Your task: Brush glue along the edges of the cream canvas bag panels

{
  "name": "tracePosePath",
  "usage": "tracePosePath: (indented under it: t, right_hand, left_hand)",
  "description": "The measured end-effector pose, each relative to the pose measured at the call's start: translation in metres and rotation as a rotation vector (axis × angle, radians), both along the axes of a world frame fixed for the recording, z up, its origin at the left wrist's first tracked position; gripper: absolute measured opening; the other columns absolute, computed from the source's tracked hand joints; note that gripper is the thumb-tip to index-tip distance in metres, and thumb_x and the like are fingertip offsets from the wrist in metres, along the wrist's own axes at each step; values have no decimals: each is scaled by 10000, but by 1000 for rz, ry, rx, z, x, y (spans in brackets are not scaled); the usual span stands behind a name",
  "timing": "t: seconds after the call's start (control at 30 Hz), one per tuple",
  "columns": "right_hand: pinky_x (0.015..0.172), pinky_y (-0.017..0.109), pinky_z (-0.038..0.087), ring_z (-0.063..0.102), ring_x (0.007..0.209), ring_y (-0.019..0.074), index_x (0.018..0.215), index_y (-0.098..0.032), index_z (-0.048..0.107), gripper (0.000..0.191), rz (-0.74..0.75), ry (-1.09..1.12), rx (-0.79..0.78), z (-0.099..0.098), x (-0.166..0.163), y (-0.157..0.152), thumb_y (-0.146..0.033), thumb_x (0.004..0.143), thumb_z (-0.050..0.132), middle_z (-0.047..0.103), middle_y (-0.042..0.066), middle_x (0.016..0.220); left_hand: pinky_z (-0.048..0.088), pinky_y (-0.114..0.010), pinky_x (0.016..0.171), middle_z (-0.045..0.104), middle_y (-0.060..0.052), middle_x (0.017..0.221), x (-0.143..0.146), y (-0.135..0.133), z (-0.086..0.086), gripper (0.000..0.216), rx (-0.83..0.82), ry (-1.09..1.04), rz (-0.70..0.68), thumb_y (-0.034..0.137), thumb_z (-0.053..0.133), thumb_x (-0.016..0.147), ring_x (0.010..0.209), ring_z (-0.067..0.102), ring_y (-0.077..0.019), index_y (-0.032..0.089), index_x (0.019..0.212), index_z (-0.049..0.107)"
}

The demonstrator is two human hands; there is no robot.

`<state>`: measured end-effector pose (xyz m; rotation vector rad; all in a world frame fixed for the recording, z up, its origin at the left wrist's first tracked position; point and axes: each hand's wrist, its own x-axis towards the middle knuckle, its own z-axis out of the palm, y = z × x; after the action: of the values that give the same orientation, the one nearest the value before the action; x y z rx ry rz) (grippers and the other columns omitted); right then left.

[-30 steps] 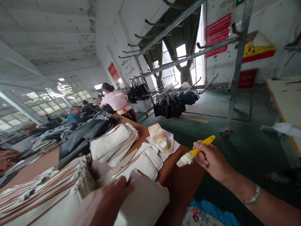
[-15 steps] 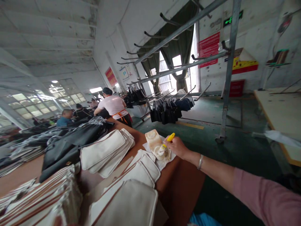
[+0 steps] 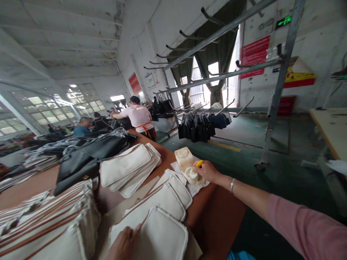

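Observation:
My right hand (image 3: 208, 172) is closed round the yellow handle of a brush (image 3: 199, 163), its lower end down at a small open tub of pale paste (image 3: 191, 173). The tub is joined to a stained, cream-coloured block-like container (image 3: 184, 158) on a white sheet. At the bottom of the view my left hand (image 3: 125, 242) rests on the nearest cream bag piece (image 3: 162, 231), index finger stretched along its brown edge; its other fingers are partly curled. Under and beyond this piece, more cream bag pieces (image 3: 169, 196) lie overlapped in a row.
On the brown table (image 3: 217, 216), a thick stack of cream pieces (image 3: 78, 220) stands left, with another cream pile (image 3: 127, 164) and black bags (image 3: 81, 166) behind. A metal rack (image 3: 282, 72) with hanging black bags (image 3: 196, 128) stands beyond. A co-worker (image 3: 138, 115) stands at the far end.
My left hand has come into view onto the nearest cream piece. My right hand has tipped the brush, so less of the yellow handle shows. The whole view has shifted slightly.

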<state>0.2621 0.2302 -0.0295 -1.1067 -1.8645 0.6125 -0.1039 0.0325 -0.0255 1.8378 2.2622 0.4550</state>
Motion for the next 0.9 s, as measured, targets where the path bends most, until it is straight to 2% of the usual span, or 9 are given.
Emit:
tracePosePath:
  t: [0.1,0.27,0.43,0.5,0.57,0.67,0.77,0.9]
  right_hand:
    - [740,298,469,644,771,225,857,-177,714,207,79,8,58,-3,4,-16,-305,874,552,709,48,818]
    - [774,319,466,630,792,232,821,-212,709,163,181,66,125,-6,12,-36,-313,854,586,697,59,835]
    - [695,319,479,624,731,233,836,-211,677,200,107,180,111,3,17,-54,-384,884,588,678,59,790]
    - [582,294,472,596,616,204,873,-200,643,268,56,286,43,12,15,-66,-444,923,542,637,37,706]
    - [435,250,395,487,456,148,899,-191,597,321,45,504,-118,23,8,-83,-502,936,529,542,-17,591]
    - [367,207,284,356,393,92,863,-183,550,344,140,812,-346,40,-6,-112,-518,894,617,432,-70,531]
    - [374,199,255,325,401,80,837,-179,540,303,225,844,-385,52,-20,-137,-461,902,632,412,-78,519]
    - [442,210,316,345,455,87,815,-179,543,252,322,773,-345,59,-35,-156,-395,916,625,416,-71,547]
  left_hand:
    - [396,-316,603,622,-46,589,17,15,7,406,-70,-80,100,516,437,829,622,600,-248,202,616,582]
    - [425,-257,601,705,-41,696,36,18,10,402,-95,-285,72,521,510,772,699,642,-220,167,741,697]
    - [464,-251,617,732,-35,788,51,1,25,574,-79,-464,0,653,525,763,726,648,-212,144,925,736]
    - [476,-252,630,746,-36,826,59,-8,33,569,-97,-577,-40,645,554,779,738,655,-209,152,1002,730]
    - [483,-253,627,752,-37,825,68,-18,40,558,-92,-681,-50,635,596,769,734,658,-208,160,1028,730]
    - [481,-244,607,746,-31,793,82,-30,45,550,-28,-715,-23,651,642,720,718,650,-203,180,983,749]
    - [474,-234,613,736,-31,822,93,-38,49,516,-31,-699,-54,630,641,740,730,638,-190,192,993,747]
    - [453,-225,633,674,-16,813,106,-46,58,448,-54,-659,-116,582,622,796,749,609,-175,201,995,745]
